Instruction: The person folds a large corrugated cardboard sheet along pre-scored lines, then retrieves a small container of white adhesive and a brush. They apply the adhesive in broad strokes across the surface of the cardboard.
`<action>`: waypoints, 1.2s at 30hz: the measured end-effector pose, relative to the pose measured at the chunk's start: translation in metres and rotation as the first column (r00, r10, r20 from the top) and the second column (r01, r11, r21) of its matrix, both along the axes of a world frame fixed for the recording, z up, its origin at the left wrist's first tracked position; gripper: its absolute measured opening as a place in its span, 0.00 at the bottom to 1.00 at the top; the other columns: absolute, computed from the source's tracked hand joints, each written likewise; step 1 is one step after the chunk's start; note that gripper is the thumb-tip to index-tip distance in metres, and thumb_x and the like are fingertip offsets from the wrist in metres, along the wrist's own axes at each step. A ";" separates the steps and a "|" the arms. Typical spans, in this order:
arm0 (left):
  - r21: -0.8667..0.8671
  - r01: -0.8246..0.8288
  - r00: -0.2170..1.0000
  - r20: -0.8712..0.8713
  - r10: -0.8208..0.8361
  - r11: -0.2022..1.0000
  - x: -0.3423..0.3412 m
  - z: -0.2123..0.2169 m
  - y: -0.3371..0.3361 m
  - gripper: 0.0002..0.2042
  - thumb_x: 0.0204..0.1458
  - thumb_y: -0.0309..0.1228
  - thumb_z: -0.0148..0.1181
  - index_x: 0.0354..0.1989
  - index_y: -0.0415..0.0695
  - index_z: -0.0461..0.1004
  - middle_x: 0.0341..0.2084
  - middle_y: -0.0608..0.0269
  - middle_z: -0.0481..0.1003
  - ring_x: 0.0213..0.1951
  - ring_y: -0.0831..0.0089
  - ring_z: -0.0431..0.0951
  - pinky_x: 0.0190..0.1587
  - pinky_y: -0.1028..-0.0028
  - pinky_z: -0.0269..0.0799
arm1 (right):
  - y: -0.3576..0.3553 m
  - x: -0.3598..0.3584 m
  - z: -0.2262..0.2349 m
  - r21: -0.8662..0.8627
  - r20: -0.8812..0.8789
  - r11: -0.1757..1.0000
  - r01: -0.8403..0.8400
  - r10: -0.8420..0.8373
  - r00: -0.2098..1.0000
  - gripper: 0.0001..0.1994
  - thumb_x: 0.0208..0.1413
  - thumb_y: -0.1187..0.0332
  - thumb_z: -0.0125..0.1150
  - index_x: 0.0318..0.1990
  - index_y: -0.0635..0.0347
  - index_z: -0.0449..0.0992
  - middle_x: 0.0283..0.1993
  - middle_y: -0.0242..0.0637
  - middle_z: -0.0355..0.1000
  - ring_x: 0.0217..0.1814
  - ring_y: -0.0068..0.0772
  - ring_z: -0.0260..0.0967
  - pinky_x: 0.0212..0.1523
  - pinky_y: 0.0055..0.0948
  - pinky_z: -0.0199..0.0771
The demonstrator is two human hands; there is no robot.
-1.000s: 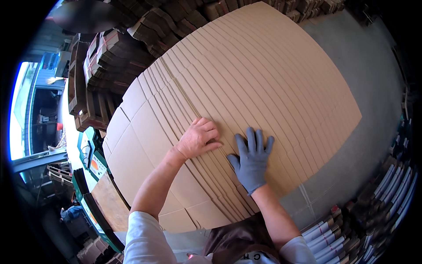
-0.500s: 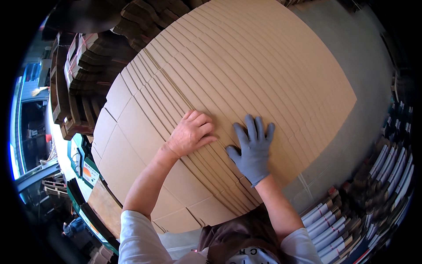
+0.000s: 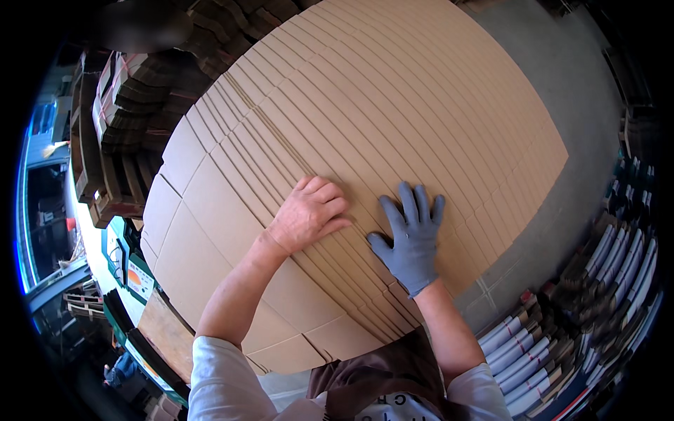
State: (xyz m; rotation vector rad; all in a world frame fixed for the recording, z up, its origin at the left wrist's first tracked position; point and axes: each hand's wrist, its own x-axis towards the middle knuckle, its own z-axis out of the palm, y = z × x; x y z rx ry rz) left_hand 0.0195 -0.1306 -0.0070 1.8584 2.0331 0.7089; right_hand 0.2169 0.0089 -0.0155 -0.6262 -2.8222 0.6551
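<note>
A long row of flat brown cardboard sheets (image 3: 365,119), overlapped like shingles, fills the middle of the head view. My bare left hand (image 3: 309,214) lies on the sheets near their front part, fingers curled over the edge of one sheet. My right hand (image 3: 411,238), in a grey glove, rests flat on the sheets just to the right, fingers spread. The two hands are a short gap apart. Neither hand has lifted anything.
Stacks of bundled folded cardboard (image 3: 119,133) stand at the left. A green machine frame (image 3: 130,281) runs along the lower left. Grey floor (image 3: 576,91) lies to the right, with upright white and dark flat packs (image 3: 590,309) at the lower right.
The view has shifted a little and both hands have stayed on the sheets; the left hand's fingers have curled slightly tighter on the sheet edge.
</note>
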 end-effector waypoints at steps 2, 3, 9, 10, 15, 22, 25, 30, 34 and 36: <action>0.059 0.000 0.999 0.037 -0.002 0.998 0.007 -0.010 -0.003 0.12 0.47 0.41 0.68 0.34 0.48 0.75 0.37 0.65 0.72 0.45 0.63 0.71 0.52 0.62 0.65 | -0.003 0.002 0.003 0.022 0.058 1.000 -0.013 0.012 0.998 0.33 0.41 0.56 0.72 0.57 0.53 0.70 0.66 0.48 0.58 0.70 0.59 0.51 0.67 0.72 0.40; 0.059 -0.035 0.999 0.023 0.034 0.998 0.007 -0.013 -0.012 0.12 0.47 0.41 0.67 0.34 0.48 0.74 0.37 0.65 0.72 0.46 0.63 0.71 0.52 0.62 0.65 | -0.004 0.004 0.003 0.025 0.090 0.999 -0.043 0.040 0.995 0.33 0.41 0.56 0.71 0.58 0.54 0.70 0.67 0.48 0.58 0.71 0.59 0.50 0.68 0.71 0.38; 0.086 0.018 1.000 0.017 -0.020 0.996 -0.002 -0.007 -0.009 0.14 0.47 0.43 0.66 0.32 0.49 0.71 0.34 0.66 0.68 0.44 0.65 0.69 0.51 0.64 0.63 | -0.010 0.007 -0.012 0.113 0.020 0.992 -0.049 0.047 0.999 0.35 0.43 0.58 0.70 0.61 0.57 0.67 0.71 0.51 0.55 0.74 0.59 0.47 0.70 0.69 0.34; 0.079 0.000 1.000 0.006 0.000 0.997 -0.002 -0.008 -0.015 0.14 0.46 0.43 0.66 0.32 0.49 0.71 0.34 0.66 0.68 0.44 0.65 0.69 0.51 0.64 0.63 | -0.012 0.005 -0.012 0.127 0.022 0.991 -0.050 0.048 0.999 0.35 0.43 0.58 0.70 0.61 0.57 0.67 0.71 0.52 0.55 0.74 0.59 0.46 0.70 0.69 0.34; 0.115 -0.023 0.999 0.038 0.018 0.993 0.000 -0.009 -0.020 0.14 0.46 0.43 0.67 0.31 0.50 0.71 0.34 0.67 0.68 0.44 0.65 0.69 0.50 0.64 0.64 | -0.016 0.007 -0.013 0.107 0.050 0.992 -0.071 0.065 0.997 0.35 0.43 0.57 0.70 0.61 0.56 0.67 0.70 0.50 0.56 0.75 0.60 0.46 0.70 0.69 0.36; 0.023 -0.004 1.000 0.026 0.003 1.000 0.000 -0.004 -0.021 0.12 0.49 0.42 0.66 0.32 0.50 0.72 0.35 0.68 0.70 0.45 0.66 0.69 0.51 0.65 0.65 | -0.012 0.004 -0.004 0.054 0.053 0.998 -0.028 0.025 0.998 0.35 0.42 0.56 0.70 0.60 0.52 0.67 0.69 0.49 0.55 0.72 0.62 0.47 0.68 0.73 0.37; 0.027 0.008 1.000 0.006 -0.008 1.000 0.000 -0.005 -0.018 0.12 0.50 0.42 0.66 0.32 0.50 0.73 0.35 0.68 0.70 0.45 0.65 0.69 0.51 0.65 0.65 | -0.012 0.005 -0.001 0.050 0.052 0.999 -0.009 0.006 0.999 0.35 0.41 0.56 0.71 0.60 0.51 0.67 0.69 0.48 0.55 0.72 0.61 0.48 0.68 0.74 0.37; 0.008 0.015 1.000 0.003 -0.015 1.000 0.000 -0.005 -0.020 0.11 0.51 0.43 0.66 0.32 0.51 0.73 0.34 0.68 0.70 0.44 0.65 0.69 0.51 0.65 0.64 | -0.014 0.006 -0.002 0.041 0.049 0.999 0.000 -0.002 0.999 0.35 0.41 0.56 0.71 0.59 0.51 0.68 0.69 0.47 0.55 0.72 0.61 0.48 0.68 0.74 0.38; -0.006 0.006 1.000 0.006 -0.006 1.000 0.001 -0.004 -0.023 0.11 0.52 0.43 0.65 0.32 0.51 0.73 0.34 0.66 0.69 0.44 0.65 0.69 0.50 0.64 0.64 | -0.013 0.007 -0.003 0.038 0.021 0.999 0.003 -0.003 1.000 0.35 0.40 0.57 0.72 0.59 0.51 0.68 0.69 0.47 0.55 0.71 0.61 0.49 0.67 0.74 0.38; -0.009 0.012 1.000 0.008 -0.012 1.000 0.001 -0.003 -0.022 0.11 0.51 0.43 0.65 0.32 0.51 0.73 0.34 0.66 0.70 0.44 0.65 0.69 0.50 0.64 0.64 | -0.013 0.007 -0.003 0.037 0.010 0.999 0.003 -0.004 1.000 0.35 0.40 0.57 0.72 0.59 0.51 0.68 0.69 0.47 0.56 0.71 0.60 0.50 0.67 0.74 0.39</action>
